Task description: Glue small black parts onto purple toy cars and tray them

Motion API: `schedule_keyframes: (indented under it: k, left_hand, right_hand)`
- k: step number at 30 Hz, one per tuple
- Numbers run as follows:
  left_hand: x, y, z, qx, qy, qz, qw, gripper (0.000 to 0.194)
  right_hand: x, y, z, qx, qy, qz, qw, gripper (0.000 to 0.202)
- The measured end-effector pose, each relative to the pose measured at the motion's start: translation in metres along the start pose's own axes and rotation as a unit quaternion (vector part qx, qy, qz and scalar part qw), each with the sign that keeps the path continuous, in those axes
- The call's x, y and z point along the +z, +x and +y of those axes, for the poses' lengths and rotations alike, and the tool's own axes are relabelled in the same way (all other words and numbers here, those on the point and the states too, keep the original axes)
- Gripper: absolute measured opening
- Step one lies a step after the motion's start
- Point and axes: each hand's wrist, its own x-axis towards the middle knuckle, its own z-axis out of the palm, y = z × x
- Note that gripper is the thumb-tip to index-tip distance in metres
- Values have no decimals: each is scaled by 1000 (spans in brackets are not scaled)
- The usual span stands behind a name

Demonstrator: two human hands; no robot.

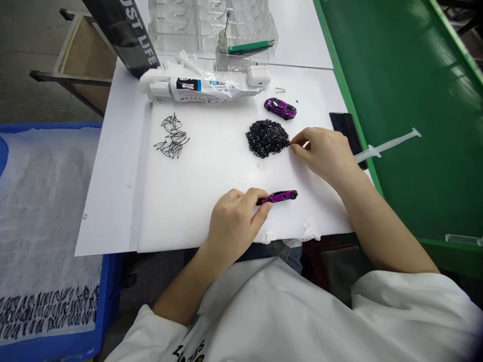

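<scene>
A purple toy car (279, 196) is pinned on its side near the bench's (196, 201) front edge by the left hand (232, 224), underside exposed, while a part is pinched from the black pile (267, 138) by the right hand (320, 151).

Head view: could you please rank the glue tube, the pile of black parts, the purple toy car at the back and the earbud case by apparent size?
1. glue tube
2. pile of black parts
3. purple toy car and earbud case: these look alike, so I will not rank them.
</scene>
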Motion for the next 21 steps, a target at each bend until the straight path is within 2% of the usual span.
schedule_keyframes:
  k: [7,12,21]
  left_hand:
    - [0,0,-1,-1,2,2,1000,12]
    - [-1,0,0,-1,2,0,1000,12]
    - [-1,1,0,-2,1,-2,1000,12]
  right_hand:
    - [7,6,3,-11,-2,22,1000,18]
    - [9,4,8,-43,18,54,997,14]
    - [12,2,1,-39,-9,59,997,14]
